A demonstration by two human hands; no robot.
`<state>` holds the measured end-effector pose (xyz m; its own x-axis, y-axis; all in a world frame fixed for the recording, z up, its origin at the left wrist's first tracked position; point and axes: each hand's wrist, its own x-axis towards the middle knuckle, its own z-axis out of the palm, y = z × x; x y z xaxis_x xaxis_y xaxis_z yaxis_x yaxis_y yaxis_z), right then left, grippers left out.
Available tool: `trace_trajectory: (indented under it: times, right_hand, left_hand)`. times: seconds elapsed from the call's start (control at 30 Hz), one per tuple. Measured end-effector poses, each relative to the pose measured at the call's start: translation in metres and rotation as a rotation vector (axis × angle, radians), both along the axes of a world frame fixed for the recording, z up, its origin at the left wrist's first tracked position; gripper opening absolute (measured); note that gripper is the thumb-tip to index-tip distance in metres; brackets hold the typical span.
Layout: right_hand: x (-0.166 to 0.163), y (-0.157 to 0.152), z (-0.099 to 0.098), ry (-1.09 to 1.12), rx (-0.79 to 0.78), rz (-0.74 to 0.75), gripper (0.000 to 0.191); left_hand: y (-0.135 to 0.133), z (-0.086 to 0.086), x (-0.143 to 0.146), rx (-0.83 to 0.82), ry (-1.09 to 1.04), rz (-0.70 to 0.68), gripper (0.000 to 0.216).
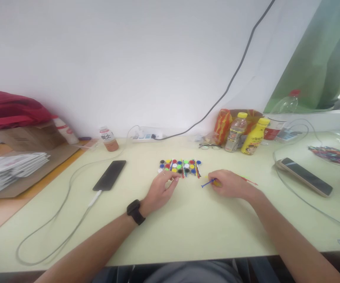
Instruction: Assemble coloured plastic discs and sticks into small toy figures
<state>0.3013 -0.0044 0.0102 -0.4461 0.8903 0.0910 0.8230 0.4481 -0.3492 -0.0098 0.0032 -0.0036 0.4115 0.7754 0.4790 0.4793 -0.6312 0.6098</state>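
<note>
Rows of small round discs [186, 166] in red, yellow, blue, green, white and black lie on the table, with thin coloured sticks [197, 168] standing out between them. My left hand [161, 188], with a black watch on its wrist, rests at the near edge of the discs. Its thumb and forefinger are closed together, and what they hold, if anything, is too small to name. To the right, my right hand [224, 183] is closed on a thin blue plastic stick [207, 183] with a small end piece. Something yellow shows between its fingers. A red stick [250, 181] lies behind that hand.
A black phone [110, 175] on a charging cable lies left; another phone [305, 177] lies right. Drink bottles [236, 131] and glasses [209, 146] stand at the back, with a power strip [147, 135] by the wall. A pile of coloured sticks [335, 155] lies far right.
</note>
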Motion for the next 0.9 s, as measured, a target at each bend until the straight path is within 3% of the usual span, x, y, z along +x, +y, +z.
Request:
trace_trajectory:
  times: [0.23, 0.33, 0.53, 0.9]
  right_hand:
    - [0.024, 0.014, -0.009, -0.049, 0.145, -0.187, 0.015]
    - [0.021, 0.017, -0.01, 0.025, 0.177, -0.165, 0.011]
    - [0.007, 0.024, -0.024, 0.135, 0.2, -0.156, 0.039]
    - [0.001, 0.042, -0.032, 0.192, 0.243, -0.199, 0.028]
  left_hand:
    - [-0.001, -0.001, 0.0, -0.004, -0.008, 0.0, 0.023]
    - [-0.001, -0.001, 0.0, -0.014, -0.004, -0.002, 0.022]
    - [-0.002, 0.0, 0.001, -0.021, -0.003, -0.015, 0.02]
    - [-0.002, 0.0, 0.001, -0.029, -0.001, -0.023, 0.02]
